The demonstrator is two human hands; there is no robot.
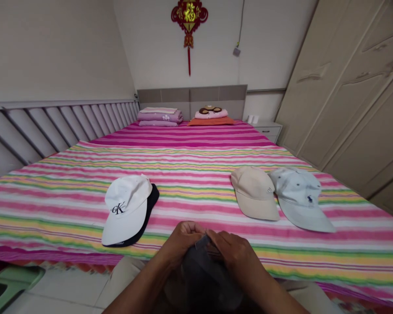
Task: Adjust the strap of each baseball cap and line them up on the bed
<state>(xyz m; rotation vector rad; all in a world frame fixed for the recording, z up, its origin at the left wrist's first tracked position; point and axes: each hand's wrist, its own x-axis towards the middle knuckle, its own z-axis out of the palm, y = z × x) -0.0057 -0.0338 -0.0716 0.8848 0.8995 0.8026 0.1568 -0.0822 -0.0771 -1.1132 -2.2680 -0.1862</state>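
Low in the middle of the view, a dark grey cap (205, 274) is held close to my body at the bed's near edge. My left hand (185, 242) pinches its upper edge from the left. From the right, my right hand (231, 248) grips the same edge, the fingertips of both hands nearly meeting. Most of the cap's lower part is in shadow. On the bed to the left lies a white cap (126, 207) with dark letters, resting over a black cap (152, 198). To the right sit a beige cap (253, 192) and a pale grey-blue cap (298, 196), side by side and touching.
The caps rest on a striped bedsheet (190, 179). Folded purple bedding (160, 117) and a pink folded item (211, 114) lie by the headboard (216, 96). A slatted rail (68, 122) runs along the left; a wardrobe (340, 87) stands right. A green stool (16, 283) is lower left.
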